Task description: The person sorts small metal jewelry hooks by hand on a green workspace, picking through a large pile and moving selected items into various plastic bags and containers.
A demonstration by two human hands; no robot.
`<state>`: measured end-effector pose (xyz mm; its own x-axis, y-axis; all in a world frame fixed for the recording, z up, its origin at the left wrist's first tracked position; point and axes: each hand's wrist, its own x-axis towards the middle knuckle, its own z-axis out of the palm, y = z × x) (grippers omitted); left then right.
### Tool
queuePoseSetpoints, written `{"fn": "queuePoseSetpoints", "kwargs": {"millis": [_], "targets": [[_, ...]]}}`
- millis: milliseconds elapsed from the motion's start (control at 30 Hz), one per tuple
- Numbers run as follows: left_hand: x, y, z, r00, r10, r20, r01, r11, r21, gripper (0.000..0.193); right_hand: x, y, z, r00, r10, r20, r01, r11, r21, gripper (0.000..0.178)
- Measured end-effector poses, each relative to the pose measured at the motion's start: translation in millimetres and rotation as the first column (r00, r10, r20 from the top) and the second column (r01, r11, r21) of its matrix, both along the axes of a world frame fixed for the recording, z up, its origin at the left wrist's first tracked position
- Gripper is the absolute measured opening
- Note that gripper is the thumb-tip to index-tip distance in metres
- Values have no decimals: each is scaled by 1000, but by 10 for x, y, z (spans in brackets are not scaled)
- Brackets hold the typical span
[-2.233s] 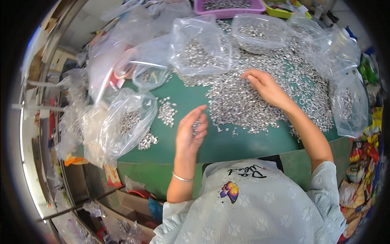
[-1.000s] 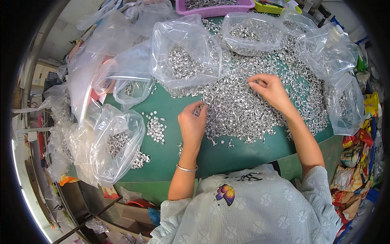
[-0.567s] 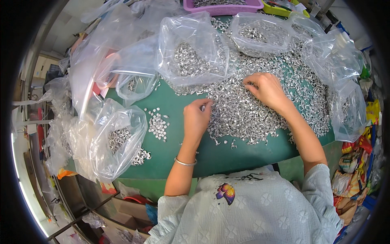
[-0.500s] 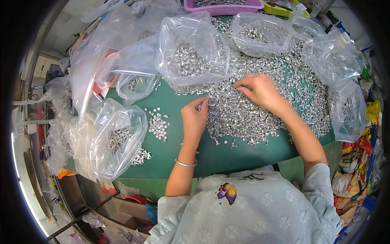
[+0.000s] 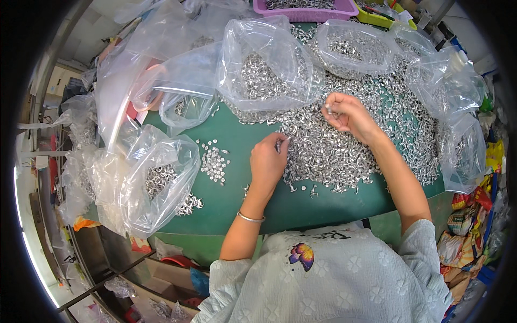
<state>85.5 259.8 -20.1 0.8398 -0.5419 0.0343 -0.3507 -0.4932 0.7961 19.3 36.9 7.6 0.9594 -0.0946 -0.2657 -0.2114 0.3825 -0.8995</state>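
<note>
Around both hands, clear bags ringing the metal-ring heap.

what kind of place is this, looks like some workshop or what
Most likely a small workshop's hand-sorting bench. A big heap of small metal parts covers a green table, clear plastic bags hold more, and the left hand and right hand pick through the heap.

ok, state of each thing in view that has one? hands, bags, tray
left hand: at the edge of the big pile of small silver metal parts, fingertips pinching a piece
right hand: raised over the pile, fingers closed on small pieces
clear plastic bag at left: open, partly filled
clear plastic bag at top centre: partly filled
purple plastic tray: filled with parts
</note>
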Motion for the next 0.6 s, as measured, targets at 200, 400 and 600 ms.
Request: {"fn": "queuePoseSetpoints", "kwargs": {"millis": [200,400,600], "targets": [[123,207,83,395,-477,-785,-236,773,-589,13,23,128,108,978,-31,-204,42,998,48,18],[49,257,38,209,-680,-703,-477,556,-680,17,262,391,-60,986,133,97,88,72,-993,17],[-106,142,104,-168,-621,-765,-801,539,-262,19,176,353,43,993,93,76,30,416,-909,16]]}}
